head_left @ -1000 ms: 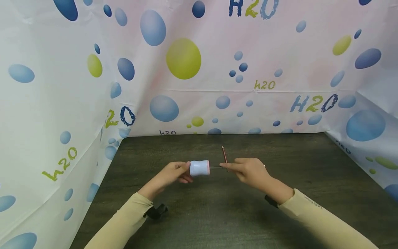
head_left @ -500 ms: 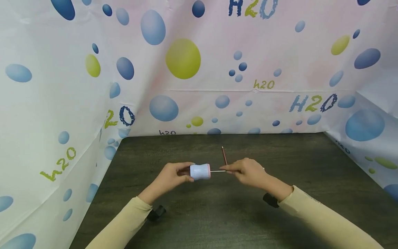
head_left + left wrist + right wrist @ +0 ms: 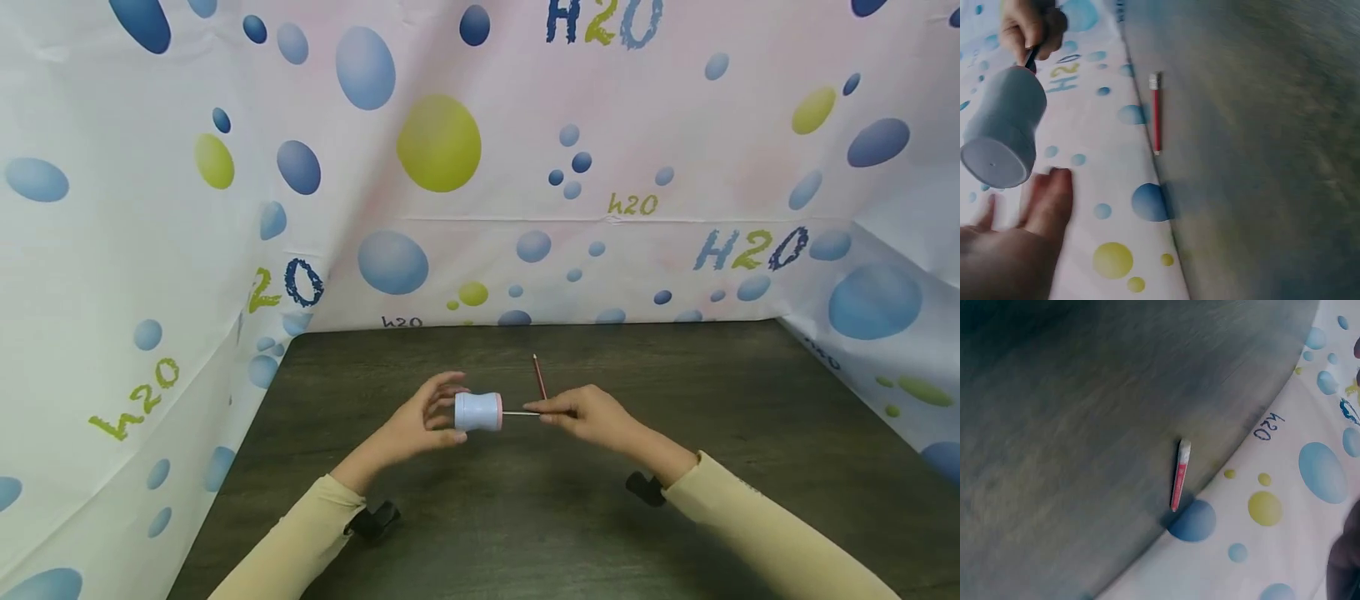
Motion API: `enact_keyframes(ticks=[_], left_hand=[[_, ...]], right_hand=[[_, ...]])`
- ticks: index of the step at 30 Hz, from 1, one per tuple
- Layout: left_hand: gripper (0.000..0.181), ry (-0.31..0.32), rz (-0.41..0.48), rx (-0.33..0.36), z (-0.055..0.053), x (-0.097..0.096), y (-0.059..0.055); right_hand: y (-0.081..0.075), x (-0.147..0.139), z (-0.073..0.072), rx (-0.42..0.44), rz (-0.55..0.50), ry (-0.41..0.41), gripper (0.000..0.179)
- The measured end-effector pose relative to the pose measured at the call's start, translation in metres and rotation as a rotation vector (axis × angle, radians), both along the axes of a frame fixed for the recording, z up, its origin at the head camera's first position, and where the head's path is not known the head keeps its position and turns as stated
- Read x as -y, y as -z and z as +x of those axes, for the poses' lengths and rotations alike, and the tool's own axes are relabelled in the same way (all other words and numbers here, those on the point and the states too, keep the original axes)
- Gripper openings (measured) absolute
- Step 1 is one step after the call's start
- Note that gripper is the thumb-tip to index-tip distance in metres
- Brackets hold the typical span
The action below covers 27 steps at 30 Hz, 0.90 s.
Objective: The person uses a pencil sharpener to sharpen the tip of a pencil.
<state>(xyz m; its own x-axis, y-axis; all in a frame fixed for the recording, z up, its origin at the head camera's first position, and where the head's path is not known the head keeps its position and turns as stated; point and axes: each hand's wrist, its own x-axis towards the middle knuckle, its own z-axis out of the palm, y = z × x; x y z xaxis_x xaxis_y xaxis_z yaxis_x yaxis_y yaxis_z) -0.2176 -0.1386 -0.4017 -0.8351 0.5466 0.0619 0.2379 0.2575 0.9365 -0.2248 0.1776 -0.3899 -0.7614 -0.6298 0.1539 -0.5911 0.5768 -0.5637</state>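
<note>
A light blue, waisted cylinder [image 3: 477,412] with a pink rim lies sideways between the hands, held up on a thin stick [image 3: 519,413] that enters its pink end. The right hand [image 3: 588,417] pinches the stick, which looks dark in the left wrist view. At the cylinder's plain end, the left hand [image 3: 417,422] has its fingers spread, with the thumb below. From the left wrist, the cylinder's flat end [image 3: 994,162] shows apart from the blurred left hand [image 3: 1029,244]. Behind the right hand a red pencil [image 3: 539,377] lies on the table.
The dark wood-grain table [image 3: 480,517] ends at a white sheet [image 3: 525,150] printed with blue and green dots, which rises at the back and both sides. The red pencil [image 3: 1179,476] lies near that back edge. Black wrist straps show at both sleeves.
The left hand turned, held the cylinder between thumb and fingers half a second ago, and now has its fingers spread off it. The right hand keeps its pinch, shifting slightly left.
</note>
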Motion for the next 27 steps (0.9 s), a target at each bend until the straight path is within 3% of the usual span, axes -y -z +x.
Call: enact_keyframes(ticks=[3,6,8,10,14,16,18,20,24,27], left_hand=[[0.083,-0.034,0.007,0.189,-0.004,-0.001,0.0],[0.084,-0.062,-0.023,0.313,-0.005,-0.002,0.002],[0.08,-0.052,-0.017,0.328,-0.005,-0.004,0.003],[0.078,-0.063,-0.008,0.3,-0.003,-0.005,0.003],[0.069,-0.118,-0.016,0.212,0.0,-0.008,0.004],[0.061,-0.147,-0.034,0.161,0.002,-0.009,0.005],[0.055,-0.161,-0.053,0.094,0.004,-0.01,0.007],[0.052,-0.164,-0.07,-0.006,0.006,-0.012,0.008],[0.052,-0.144,-0.158,-0.289,0.011,-0.014,0.008],[0.052,-0.123,-0.235,-0.445,0.012,-0.014,0.008]], right_hand=[[0.004,0.0,0.005,-0.312,0.045,0.038,0.031],[0.009,0.0,0.007,-0.611,0.059,0.02,0.037],[0.012,0.0,0.006,-0.759,0.05,-0.003,0.042],[0.015,0.001,0.005,-0.846,0.032,-0.016,0.047],[0.018,0.003,0.004,-0.87,0.021,0.002,0.05],[0.018,0.004,0.006,-0.816,0.04,0.013,0.047],[0.014,0.003,0.007,-0.669,0.06,0.018,0.039],[0.008,0.002,0.007,-0.426,0.061,0.017,0.031],[-0.004,-0.003,0.0,0.117,-0.011,-0.007,0.026],[-0.009,-0.005,-0.008,0.391,-0.066,-0.032,0.03]])
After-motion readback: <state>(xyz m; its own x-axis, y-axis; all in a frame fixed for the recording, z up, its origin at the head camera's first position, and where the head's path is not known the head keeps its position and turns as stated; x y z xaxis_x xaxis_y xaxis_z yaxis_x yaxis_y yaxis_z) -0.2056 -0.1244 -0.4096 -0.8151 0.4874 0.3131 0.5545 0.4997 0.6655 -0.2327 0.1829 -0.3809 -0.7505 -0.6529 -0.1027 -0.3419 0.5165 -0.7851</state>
